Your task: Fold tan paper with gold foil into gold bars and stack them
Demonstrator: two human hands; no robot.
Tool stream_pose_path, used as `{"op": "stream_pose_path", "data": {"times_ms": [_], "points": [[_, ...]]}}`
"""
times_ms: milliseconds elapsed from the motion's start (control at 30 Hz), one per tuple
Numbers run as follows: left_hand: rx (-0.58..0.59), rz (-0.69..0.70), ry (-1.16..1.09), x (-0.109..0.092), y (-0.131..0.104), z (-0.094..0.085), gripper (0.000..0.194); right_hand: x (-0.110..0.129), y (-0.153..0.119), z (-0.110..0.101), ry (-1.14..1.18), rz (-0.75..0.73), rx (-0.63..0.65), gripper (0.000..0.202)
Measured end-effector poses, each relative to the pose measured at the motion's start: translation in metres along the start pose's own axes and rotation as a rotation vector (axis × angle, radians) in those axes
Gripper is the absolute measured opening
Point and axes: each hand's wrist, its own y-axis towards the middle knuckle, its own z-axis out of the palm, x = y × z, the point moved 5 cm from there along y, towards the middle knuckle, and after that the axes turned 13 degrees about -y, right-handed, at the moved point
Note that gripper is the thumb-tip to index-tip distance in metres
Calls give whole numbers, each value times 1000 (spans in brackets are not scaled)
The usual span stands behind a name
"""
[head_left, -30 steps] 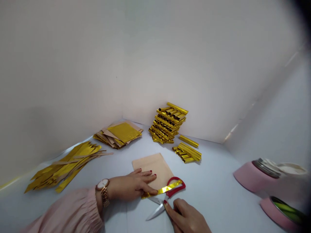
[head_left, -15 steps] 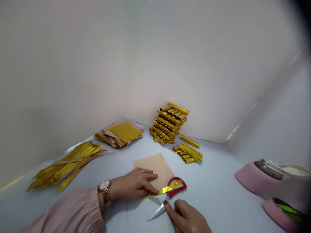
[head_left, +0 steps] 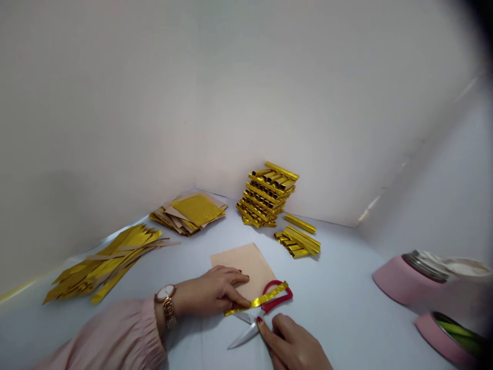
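My left hand [head_left: 221,289] lies flat with fingers stretched over a sheet of paper [head_left: 246,257], its pale tan side up. One fingertip presses on a narrow gold strip [head_left: 265,299] along the sheet's near edge; whether this is a fold or a separate piece I cannot tell. Closed on a pair of scissors [head_left: 248,334], my right hand [head_left: 292,341] has one finger extended beside the pivot. The blades are spread and point to the lower left. One red handle loop shows under the strip's right end; the other is hidden by the hand.
Gold tubes are stacked crosswise [head_left: 265,198] at the back, with a smaller tube pile [head_left: 298,242] in front. Gold and tan sheets [head_left: 196,210] lie back left, above a heap of cut strips [head_left: 108,262]. Pink containers [head_left: 404,285] stand at the right.
The scissors and my right hand have shifted slightly left. My left hand stays pressed in place on the sheet.
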Motion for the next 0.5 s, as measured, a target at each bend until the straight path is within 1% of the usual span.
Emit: {"op": "stream_pose_path", "data": {"times_ms": [100,200,333,500], "points": [[10,6,2,-1,0,0,29,0,-2,4,1,4,10,38],[10,10,1,-1,0,1,28,2,1,5,1,21,-18,37],[4,8,-4,-1,0,1,27,6,6,3,7,17,-58,37],[5,7,-18,1,-1,1,30,6,3,0,-8,12,-24,34]]}}
